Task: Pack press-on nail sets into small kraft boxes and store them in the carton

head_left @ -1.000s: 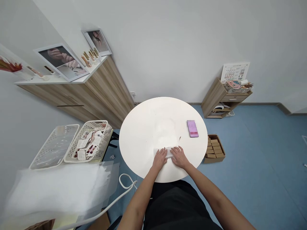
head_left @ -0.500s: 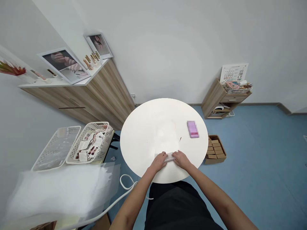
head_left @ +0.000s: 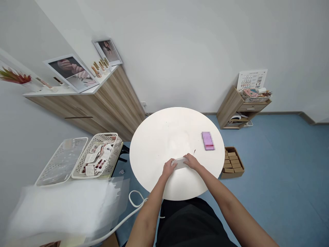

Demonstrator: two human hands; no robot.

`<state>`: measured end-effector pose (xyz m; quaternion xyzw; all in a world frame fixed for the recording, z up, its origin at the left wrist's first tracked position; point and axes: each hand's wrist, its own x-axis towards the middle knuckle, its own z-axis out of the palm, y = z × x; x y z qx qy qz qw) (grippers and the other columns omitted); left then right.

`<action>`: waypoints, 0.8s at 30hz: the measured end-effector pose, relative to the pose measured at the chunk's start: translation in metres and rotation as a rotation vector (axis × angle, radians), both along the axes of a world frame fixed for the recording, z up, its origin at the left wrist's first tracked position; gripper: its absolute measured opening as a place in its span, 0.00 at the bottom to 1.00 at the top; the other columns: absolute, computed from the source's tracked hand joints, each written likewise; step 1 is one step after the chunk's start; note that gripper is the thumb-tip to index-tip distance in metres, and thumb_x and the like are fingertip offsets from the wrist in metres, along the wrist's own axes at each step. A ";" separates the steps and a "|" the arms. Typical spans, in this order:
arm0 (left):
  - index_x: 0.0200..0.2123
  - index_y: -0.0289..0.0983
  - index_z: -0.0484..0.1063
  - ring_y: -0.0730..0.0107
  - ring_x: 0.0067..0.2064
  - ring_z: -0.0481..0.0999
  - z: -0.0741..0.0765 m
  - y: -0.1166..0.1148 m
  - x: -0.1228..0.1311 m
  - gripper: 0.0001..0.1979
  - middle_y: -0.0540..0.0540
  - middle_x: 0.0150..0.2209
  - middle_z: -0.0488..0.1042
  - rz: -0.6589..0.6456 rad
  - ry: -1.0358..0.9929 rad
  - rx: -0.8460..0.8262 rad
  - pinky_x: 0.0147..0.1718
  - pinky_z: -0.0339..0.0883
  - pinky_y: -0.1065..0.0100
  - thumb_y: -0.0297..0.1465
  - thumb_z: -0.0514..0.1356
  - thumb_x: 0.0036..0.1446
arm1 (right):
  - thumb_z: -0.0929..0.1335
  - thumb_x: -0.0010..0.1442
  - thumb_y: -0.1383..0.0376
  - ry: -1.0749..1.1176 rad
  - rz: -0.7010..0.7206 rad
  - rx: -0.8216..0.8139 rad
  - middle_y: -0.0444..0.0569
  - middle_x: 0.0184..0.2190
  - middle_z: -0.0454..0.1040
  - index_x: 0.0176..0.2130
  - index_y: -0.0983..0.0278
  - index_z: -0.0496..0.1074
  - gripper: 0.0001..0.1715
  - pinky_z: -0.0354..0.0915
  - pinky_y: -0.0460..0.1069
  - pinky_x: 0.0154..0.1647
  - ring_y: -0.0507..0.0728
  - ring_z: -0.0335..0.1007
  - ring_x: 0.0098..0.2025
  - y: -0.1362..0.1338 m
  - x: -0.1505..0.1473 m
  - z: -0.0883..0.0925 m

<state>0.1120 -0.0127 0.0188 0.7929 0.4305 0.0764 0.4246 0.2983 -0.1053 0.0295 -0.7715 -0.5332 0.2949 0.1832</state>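
Two hands on one small white packet (head_left: 180,163), head view. Left hand (head_left: 169,168) and right hand (head_left: 192,162) bear on opposite ends, fingers curled close, holding it near the edge of the round white table (head_left: 154,144); whether it touches the top is unclear. Opposed, even pressure keeps it square. Pixelated pink box (head_left: 208,141) lies further out; cardboard tray (head_left: 232,175) sits on the floor at right.
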 end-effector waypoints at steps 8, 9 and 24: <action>0.59 0.39 0.61 0.58 0.50 0.75 -0.023 -0.004 0.003 0.25 0.41 0.50 0.74 0.020 0.090 0.198 0.47 0.68 0.59 0.34 0.57 0.58 | 0.67 0.60 0.65 -0.148 -0.042 -0.005 0.54 0.47 0.70 0.52 0.63 0.69 0.20 0.63 0.52 0.50 0.61 0.66 0.50 0.002 -0.003 -0.027; 0.60 0.38 0.60 0.57 0.52 0.73 -0.024 -0.004 0.002 0.26 0.40 0.52 0.73 0.014 0.099 0.260 0.48 0.68 0.58 0.34 0.57 0.58 | 0.67 0.60 0.64 -0.170 -0.044 0.009 0.55 0.48 0.70 0.53 0.62 0.69 0.21 0.63 0.53 0.50 0.62 0.66 0.50 0.000 -0.002 -0.028; 0.67 0.38 0.47 0.54 0.67 0.55 -0.020 -0.018 -0.007 0.35 0.36 0.67 0.56 -0.517 0.210 0.641 0.65 0.37 0.40 0.32 0.54 0.58 | 0.64 0.59 0.61 -0.411 0.329 0.151 0.61 0.67 0.54 0.66 0.68 0.54 0.39 0.26 0.71 0.67 0.67 0.46 0.68 -0.037 -0.020 -0.019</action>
